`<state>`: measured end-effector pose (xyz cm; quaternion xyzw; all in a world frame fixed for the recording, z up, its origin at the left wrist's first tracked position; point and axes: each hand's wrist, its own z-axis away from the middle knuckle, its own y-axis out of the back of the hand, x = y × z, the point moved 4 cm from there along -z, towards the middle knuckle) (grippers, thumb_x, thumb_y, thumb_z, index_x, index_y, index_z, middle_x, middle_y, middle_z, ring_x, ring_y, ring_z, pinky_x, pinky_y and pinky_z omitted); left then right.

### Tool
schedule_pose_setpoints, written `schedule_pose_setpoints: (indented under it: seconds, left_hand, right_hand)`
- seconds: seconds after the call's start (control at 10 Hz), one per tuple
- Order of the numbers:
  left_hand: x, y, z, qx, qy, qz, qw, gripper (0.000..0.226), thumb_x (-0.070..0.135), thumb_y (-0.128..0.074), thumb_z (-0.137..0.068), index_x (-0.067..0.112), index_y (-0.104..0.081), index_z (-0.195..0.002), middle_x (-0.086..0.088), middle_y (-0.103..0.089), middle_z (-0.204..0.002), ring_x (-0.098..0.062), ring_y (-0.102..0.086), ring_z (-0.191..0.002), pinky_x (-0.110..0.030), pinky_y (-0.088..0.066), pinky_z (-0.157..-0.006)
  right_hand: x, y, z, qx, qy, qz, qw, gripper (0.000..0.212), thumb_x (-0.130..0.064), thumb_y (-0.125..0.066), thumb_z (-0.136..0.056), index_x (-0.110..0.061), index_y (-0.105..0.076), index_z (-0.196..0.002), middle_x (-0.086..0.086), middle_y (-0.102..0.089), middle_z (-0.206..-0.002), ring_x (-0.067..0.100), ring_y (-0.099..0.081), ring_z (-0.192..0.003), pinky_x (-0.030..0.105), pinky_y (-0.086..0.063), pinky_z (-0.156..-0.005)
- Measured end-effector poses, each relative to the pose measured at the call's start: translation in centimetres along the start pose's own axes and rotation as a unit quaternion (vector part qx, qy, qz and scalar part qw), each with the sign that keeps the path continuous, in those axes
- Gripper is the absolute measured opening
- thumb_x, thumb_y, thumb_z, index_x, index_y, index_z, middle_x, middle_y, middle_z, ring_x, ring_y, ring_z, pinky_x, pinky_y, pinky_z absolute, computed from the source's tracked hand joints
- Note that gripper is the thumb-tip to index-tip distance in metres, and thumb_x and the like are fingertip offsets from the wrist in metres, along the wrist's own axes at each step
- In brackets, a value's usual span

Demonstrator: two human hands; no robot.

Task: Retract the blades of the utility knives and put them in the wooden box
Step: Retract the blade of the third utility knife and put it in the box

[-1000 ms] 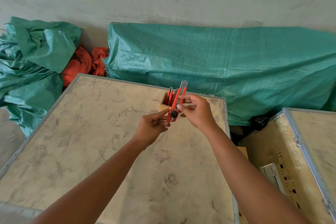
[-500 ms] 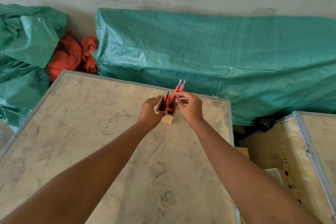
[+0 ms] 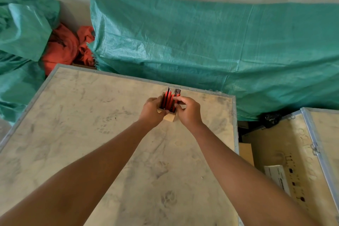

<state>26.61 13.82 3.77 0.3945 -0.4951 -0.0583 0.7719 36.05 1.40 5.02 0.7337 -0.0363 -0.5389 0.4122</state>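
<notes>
A small wooden box (image 3: 172, 117) stands near the far edge of a large plywood crate top (image 3: 91, 134). Several red utility knives (image 3: 167, 100) stand upright inside it, tips up. My left hand (image 3: 153, 111) grips the box's left side. My right hand (image 3: 187, 110) is on the box's right side, with thumb and fingers pinched on the rightmost red knife (image 3: 176, 95), whose dark metal tip sticks out above the box. The lower parts of the knives are hidden inside the box and behind my hands.
Green tarpaulin (image 3: 220, 51) covers a long bulk behind the crate, with more tarpaulin (image 3: 20, 42) and orange cloth (image 3: 64, 47) at the left. A second metal-edged crate (image 3: 302, 152) stands to the right, past a dark gap (image 3: 244, 126).
The knife in my right hand has gone from held in the air above the box down into the box. My left hand has moved from the knife to the box's side.
</notes>
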Motion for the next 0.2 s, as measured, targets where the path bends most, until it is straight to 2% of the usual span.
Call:
schedule_pose_setpoints:
  seconds: [0.2]
  left_hand:
    - [0.59,0.25,0.71,0.011,-0.009,0.029,0.999,0.061,0.024,-0.074,-0.084,0.02,-0.051,-0.139,-0.007,-0.065,-0.12,-0.023,-0.061,-0.108,-0.029,-0.048,-0.089]
  right_hand:
    - [-0.08,0.99,0.77,0.006,-0.022,-0.021,1.0,0.03,-0.001,-0.074,-0.087,-0.012,-0.078,-0.115,0.008,-0.077,-0.115,0.024,-0.072,-0.102,0.041,-0.06,-0.095]
